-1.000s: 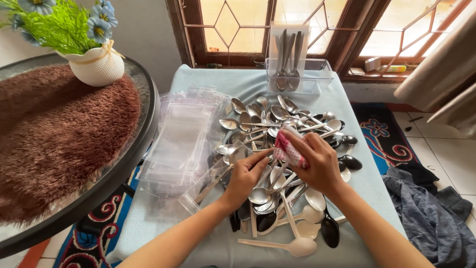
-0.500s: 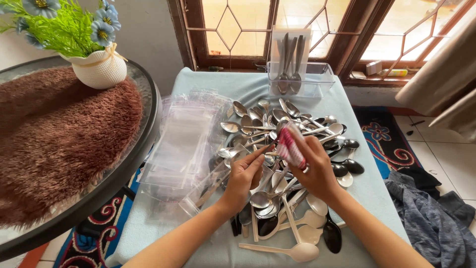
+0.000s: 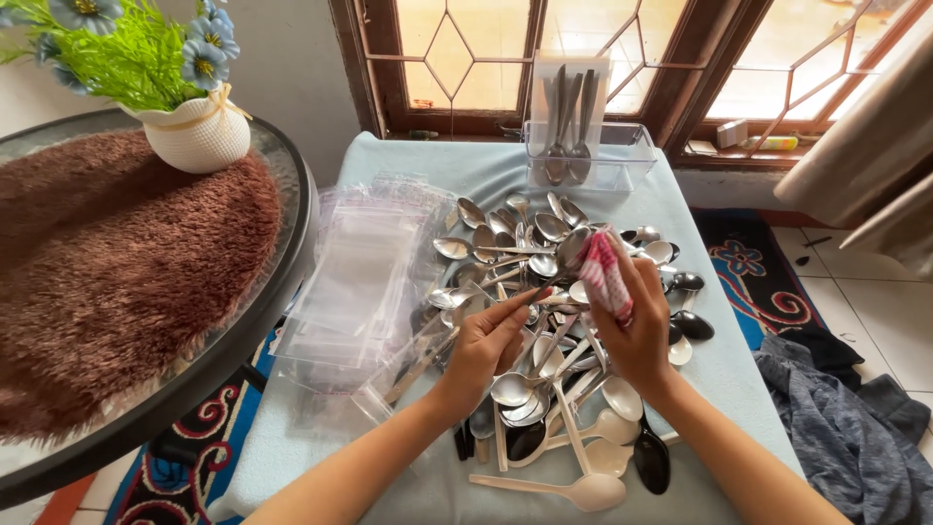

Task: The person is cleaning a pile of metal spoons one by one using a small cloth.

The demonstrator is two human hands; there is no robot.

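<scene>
One shiny steel spoon (image 3: 562, 261) sits between our two hands above the heap, its handle pinched in the fingertips of our left hand (image 3: 486, 342) and its bowl raised toward the window. Our right hand (image 3: 637, 326) is curled around a bunched red-and-white checked cloth (image 3: 604, 274), which touches the spoon's bowl. Directly beneath lies a loose pile of metal spoons (image 3: 525, 243), mixed at the near edge with several cream plastic spoons (image 3: 583, 486) and a few black ones (image 3: 651, 459), all spread over a table covered in a pale blue cloth (image 3: 700, 379). Just left of the pile we see a stack of clear plastic zip bags (image 3: 364, 282), slumped toward the table's edge. At the far end, under the wooden-framed window with its diamond panes (image 3: 486, 58), a clear plastic holder (image 3: 622, 160) keeps three spoons standing upright. To our left a round glass-topped table (image 3: 292, 194) carries a shaggy brown mat (image 3: 117, 272) and a white ribbed vase of blue artificial flowers (image 3: 199, 136). A grey garment (image 3: 855, 428) lies crumpled on the tiled floor at right.
</scene>
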